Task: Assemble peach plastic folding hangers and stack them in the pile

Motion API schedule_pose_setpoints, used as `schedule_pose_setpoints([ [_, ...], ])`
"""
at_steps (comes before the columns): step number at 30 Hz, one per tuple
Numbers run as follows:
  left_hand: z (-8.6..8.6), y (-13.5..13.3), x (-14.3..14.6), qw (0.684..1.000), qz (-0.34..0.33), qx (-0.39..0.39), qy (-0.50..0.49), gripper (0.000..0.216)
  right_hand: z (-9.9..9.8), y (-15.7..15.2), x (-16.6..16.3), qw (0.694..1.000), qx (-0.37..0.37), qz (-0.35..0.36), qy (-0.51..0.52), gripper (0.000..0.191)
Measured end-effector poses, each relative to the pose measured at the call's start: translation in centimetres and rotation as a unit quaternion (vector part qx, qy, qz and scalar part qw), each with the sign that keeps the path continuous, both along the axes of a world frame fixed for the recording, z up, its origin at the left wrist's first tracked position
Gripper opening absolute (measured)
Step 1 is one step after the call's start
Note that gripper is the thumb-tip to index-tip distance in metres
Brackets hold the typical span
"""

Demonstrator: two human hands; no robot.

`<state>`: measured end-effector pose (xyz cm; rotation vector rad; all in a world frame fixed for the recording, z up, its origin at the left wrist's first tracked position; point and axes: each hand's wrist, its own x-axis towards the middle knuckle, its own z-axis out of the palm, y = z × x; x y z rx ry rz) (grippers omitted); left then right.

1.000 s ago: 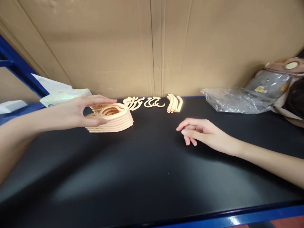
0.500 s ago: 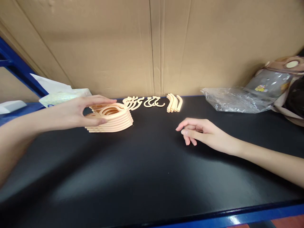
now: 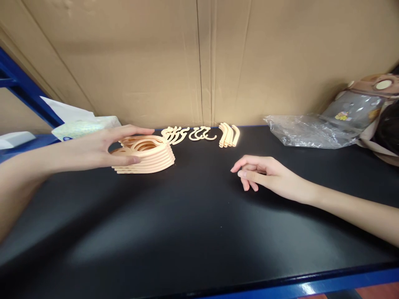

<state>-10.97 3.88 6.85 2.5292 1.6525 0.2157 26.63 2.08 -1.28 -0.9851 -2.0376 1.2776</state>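
Observation:
My left hand point(image 3: 116, 146) spreads over a neat stack of cream curved plastic pieces point(image 3: 152, 160) that look like clothes-hanger parts. Its thumb lies at the near side of the stack and a finger reaches along the far side; whether they press on it I cannot tell. To the right, my right hand point(image 3: 264, 174) hovers over or rests on the black tabletop point(image 3: 199, 220), fingers loosely curled and apart, with nothing in them. Behind, in a row, are cream curved pieces point(image 3: 176, 135), cream hooks point(image 3: 197, 133) and short bent cream tubes point(image 3: 229, 135).
Cardboard point(image 3: 140, 62) stands upright along the back. A tissue pack point(image 3: 84, 126) sits at the back left beside a blue frame point(image 3: 26, 91). Clear plastic film point(image 3: 308, 131) and a transparent bottle point(image 3: 352, 108) with a brown top lie toward the back right.

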Motion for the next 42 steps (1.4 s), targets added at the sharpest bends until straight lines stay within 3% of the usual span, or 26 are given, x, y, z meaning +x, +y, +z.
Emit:
schedule_pose_setpoints([
  [4, 0.3, 0.4, -1.6, 0.998, 0.022, -0.019, 0.048, 0.079, -0.1, -0.1, 0.0, 1.000, -0.001, 0.002, 0.001, 0.014],
  [11, 0.7, 1.2, -3.7, 0.995, 0.026, -0.025, 0.089, 0.078, 0.2, -0.2, 0.0, 1.000, -0.004, 0.003, 0.003, 0.013],
  [21, 0.7, 1.4, -3.2, 0.994, 0.064, -0.052, 0.076, 0.100, 0.0, -0.1, 0.1, 1.000, 0.004, 0.011, 0.009, 0.013],
  [28, 0.4, 1.3, -3.2, 0.997, 0.045, -0.018, 0.057, 0.092, -0.1, 0.0, 0.2, 1.000, 0.005, 0.014, 0.010, 0.012],
  [36, 0.1, 1.1, -3.0, 0.994, 0.021, 0.015, 0.105, 0.093, 0.0, -0.1, 0.2, 1.000, 0.006, 0.012, 0.004, 0.012],
  [42, -0.1, 1.5, -3.4, 0.995, 0.023, 0.005, 0.101, 0.095, -0.1, 0.0, 0.0, 1.000, 0.006, 0.015, 0.008, 0.013],
])
